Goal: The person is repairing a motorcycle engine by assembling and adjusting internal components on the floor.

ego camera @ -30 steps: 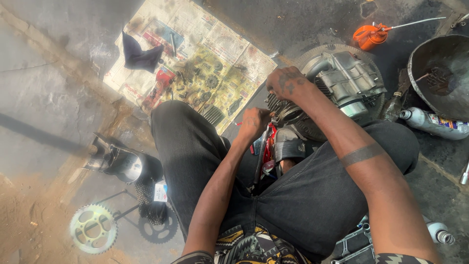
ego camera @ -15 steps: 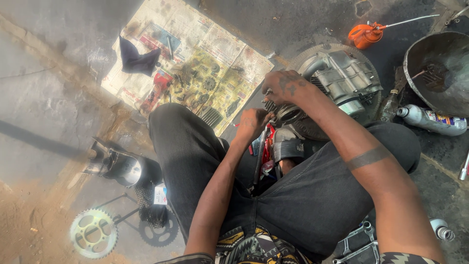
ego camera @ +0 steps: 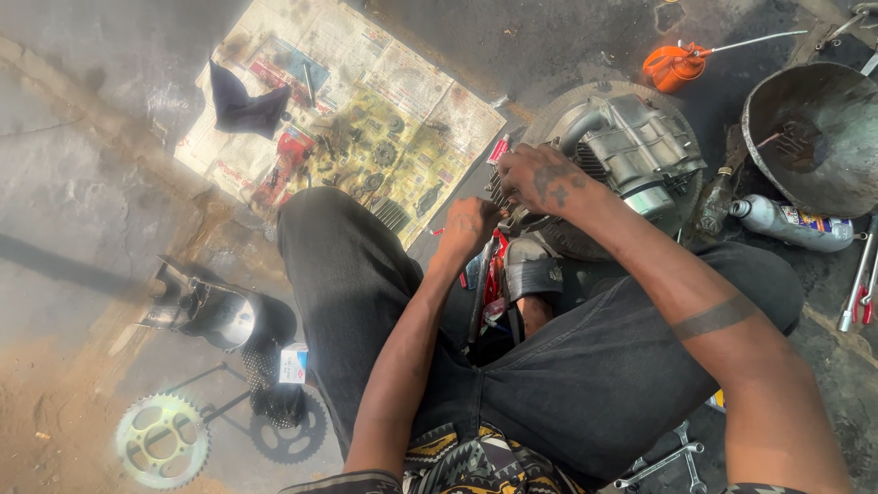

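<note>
I see the engine [ego camera: 631, 155] on the floor between my knees. My right hand [ego camera: 540, 178] rests curled on its near edge; my left hand [ego camera: 471, 224], fisted, pinches something small I cannot identify. Heavy, rigid, likely oily: grip the casing.

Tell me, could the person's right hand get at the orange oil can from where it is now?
Probably yes, with a stretch. The right hand rests on the near side of the engine, and the orange oil can lies beyond it on bare floor, so the arm must reach over the engine.
</note>
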